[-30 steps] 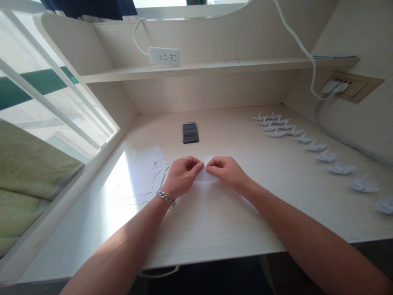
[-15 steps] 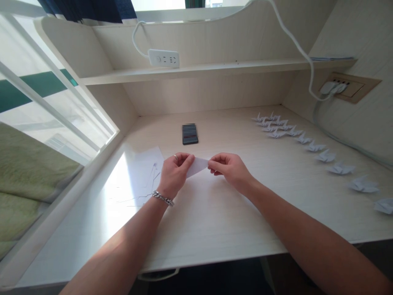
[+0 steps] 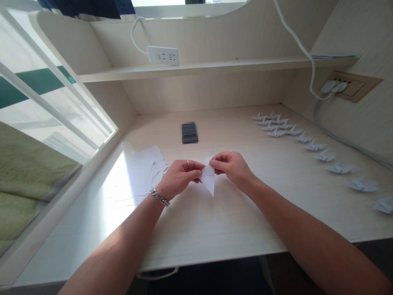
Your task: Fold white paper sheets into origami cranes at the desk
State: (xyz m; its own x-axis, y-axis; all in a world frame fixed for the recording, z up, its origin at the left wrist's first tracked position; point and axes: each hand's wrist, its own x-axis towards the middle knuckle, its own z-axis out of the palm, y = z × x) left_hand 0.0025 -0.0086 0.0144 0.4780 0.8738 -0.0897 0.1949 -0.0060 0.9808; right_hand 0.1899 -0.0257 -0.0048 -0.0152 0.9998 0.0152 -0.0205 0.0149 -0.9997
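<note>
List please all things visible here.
desk: 1, pale, below
shelf: 1, pale, above desk
folded paper: 1, white, desk's centre
cranes: over ten, white, desk's right
loose papers: several, white, desk's left
phone: 1, dark, desk's back
power strip: 1, white, at shelf
socket: 1, tan, far right
plugs: 2, white, in socket
cables: several, pale, top and right
curtain: 1, blue, top left
cloth: 1, green, far left
rails: several, white, far left
bracelet: 1, silver, left wrist
ring: 1, silver, left finger
left grip: 1, holding folded paper
right grip: 1, holding folded paper
</note>
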